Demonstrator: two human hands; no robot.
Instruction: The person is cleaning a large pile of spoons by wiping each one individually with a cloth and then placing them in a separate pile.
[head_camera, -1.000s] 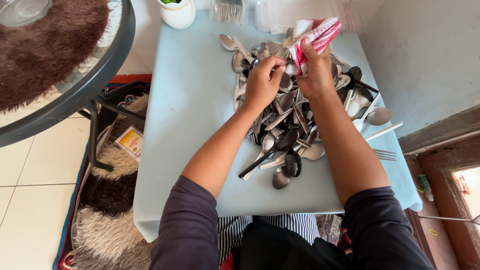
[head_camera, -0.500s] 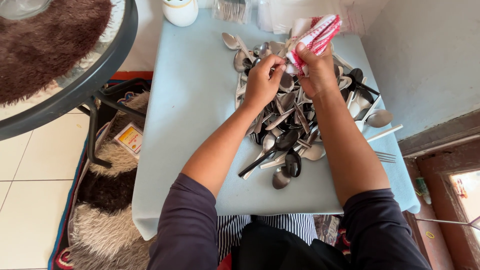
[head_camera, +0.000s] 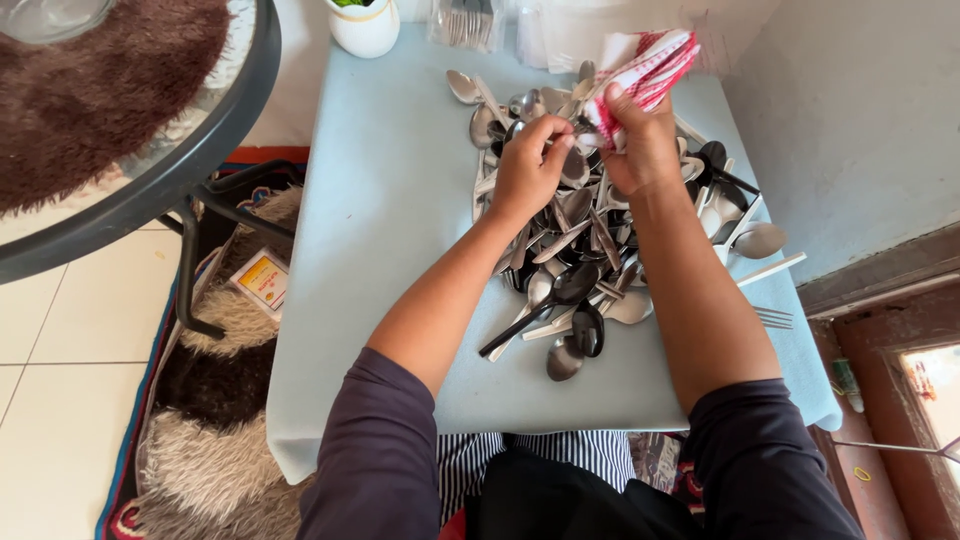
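A spoon (head_camera: 578, 122) is pinched by the left hand (head_camera: 528, 168) above the pile (head_camera: 600, 240) and wiped with the cloth (head_camera: 645, 70) — gripped by the right hand (head_camera: 640, 150). Next, probably, a steady rub is needed.

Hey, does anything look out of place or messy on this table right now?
The cutlery pile is a loose jumble, spoons crossing every way on the light blue table. One fork lies apart by the table's right edge. The right hand holds a red-and-white cloth, the left hand pinches a utensil. Nothing looks spilled or broken.
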